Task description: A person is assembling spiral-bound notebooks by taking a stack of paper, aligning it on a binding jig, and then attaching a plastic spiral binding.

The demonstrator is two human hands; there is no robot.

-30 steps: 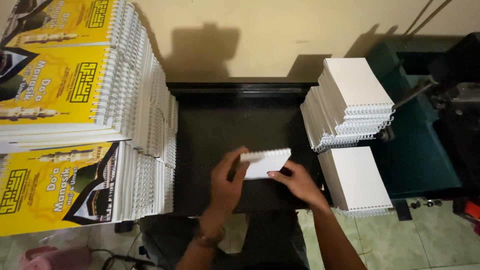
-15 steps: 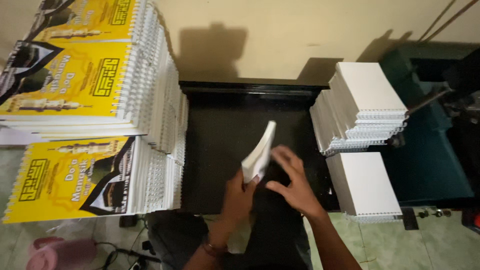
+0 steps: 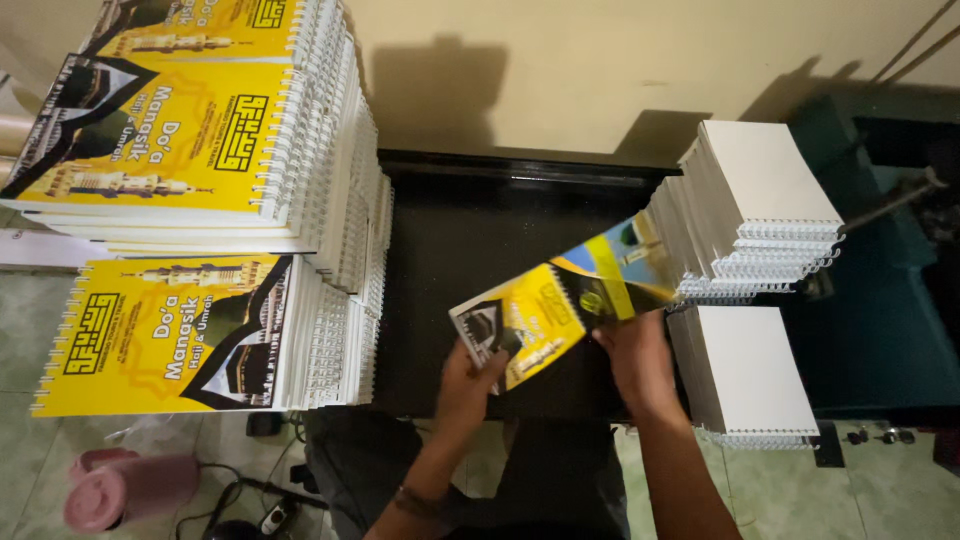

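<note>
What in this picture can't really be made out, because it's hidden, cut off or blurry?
- Yellow booklet, head view: motion-blurred, and its back is turned away.
- Left hand: fingertips hidden behind the booklet.
- Right hand: fingertips hidden under the booklet's edge.
- Pink bottle: cut off by the bottom edge.
- Dark green machine: in shadow and cut off at the right edge.
- Person's body: cut off below.

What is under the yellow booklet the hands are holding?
Under the yellow booklet, held by the left hand and right hand, lies the black table. The patch directly beneath it is covered.
</note>
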